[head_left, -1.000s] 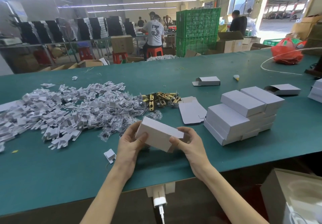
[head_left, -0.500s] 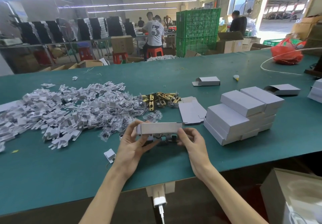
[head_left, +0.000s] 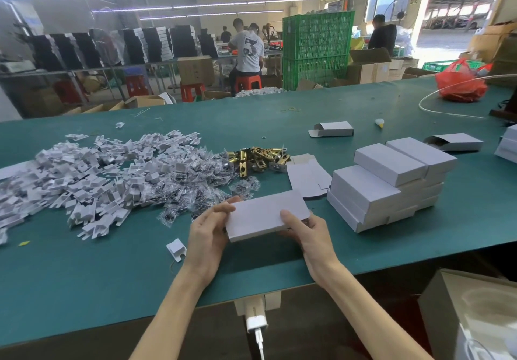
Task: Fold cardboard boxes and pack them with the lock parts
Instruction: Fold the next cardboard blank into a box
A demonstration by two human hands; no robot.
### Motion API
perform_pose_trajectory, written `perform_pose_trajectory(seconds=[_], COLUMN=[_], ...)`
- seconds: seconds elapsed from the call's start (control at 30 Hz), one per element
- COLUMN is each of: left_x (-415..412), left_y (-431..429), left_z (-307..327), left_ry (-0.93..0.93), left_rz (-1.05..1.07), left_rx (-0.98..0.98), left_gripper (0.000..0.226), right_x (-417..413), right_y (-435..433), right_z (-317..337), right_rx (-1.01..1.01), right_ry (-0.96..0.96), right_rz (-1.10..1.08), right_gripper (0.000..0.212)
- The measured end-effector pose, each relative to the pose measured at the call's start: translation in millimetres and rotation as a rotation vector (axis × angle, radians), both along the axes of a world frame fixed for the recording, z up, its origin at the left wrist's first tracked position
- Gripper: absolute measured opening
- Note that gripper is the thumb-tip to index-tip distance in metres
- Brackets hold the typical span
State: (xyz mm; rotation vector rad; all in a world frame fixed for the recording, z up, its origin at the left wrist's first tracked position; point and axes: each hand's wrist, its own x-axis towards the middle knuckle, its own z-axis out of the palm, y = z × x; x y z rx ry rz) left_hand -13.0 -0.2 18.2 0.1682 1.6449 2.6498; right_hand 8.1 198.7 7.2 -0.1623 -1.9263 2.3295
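Note:
I hold a white cardboard box (head_left: 263,214) over the green table (head_left: 84,275), its broad face turned up toward me. My left hand (head_left: 208,233) grips its left end, and my right hand (head_left: 307,233) grips its right end with the thumb on top. Brass lock parts (head_left: 257,158) lie in a small heap behind the box. Beside them sit clear bags of screws (head_left: 195,189) and a big pile of white card inserts (head_left: 84,180). A stack of closed white boxes (head_left: 391,180) stands to the right.
A flat unfolded box blank (head_left: 306,176) lies between the brass parts and the stack. Two open boxes (head_left: 331,129) (head_left: 456,142) lie farther back. A single insert (head_left: 176,249) lies near my left wrist. A red bag (head_left: 461,82) sits at the far right. A brown carton (head_left: 470,315) stands below the table edge.
The box has turned in my hands: half a second ago it stood edge-on with its contents showing underneath; now its broad face is up. Both hands kept their hold.

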Motion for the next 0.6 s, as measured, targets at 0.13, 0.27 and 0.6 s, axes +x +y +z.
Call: perform_pose_trajectory(seconds=[0.13, 0.27, 0.6], left_x=[-4.2, -5.8, -3.3], left_y=[-1.1, 0.4, 4.4], left_z=[-6.1, -7.6, -3.5], left_ry=[0.025, -0.074, -0.094], left_rz=[0.043, 0.066, 0.066], left_rx=[-0.034, -0.047, -0.075], left_gripper=[0.025, 0.034, 0.036], right_x=[0.5, 1.5, -1.0], right_y=[1.0, 2.9, 2.1], right_z=[1.9, 1.7, -4.0], right_rx=[-0.032, -0.043, 0.002], right_ry=[0.0, 0.028, 0.018], right_rz=[0.052, 0.109, 0.125], right_gripper=[0.05, 0.046, 0.038])
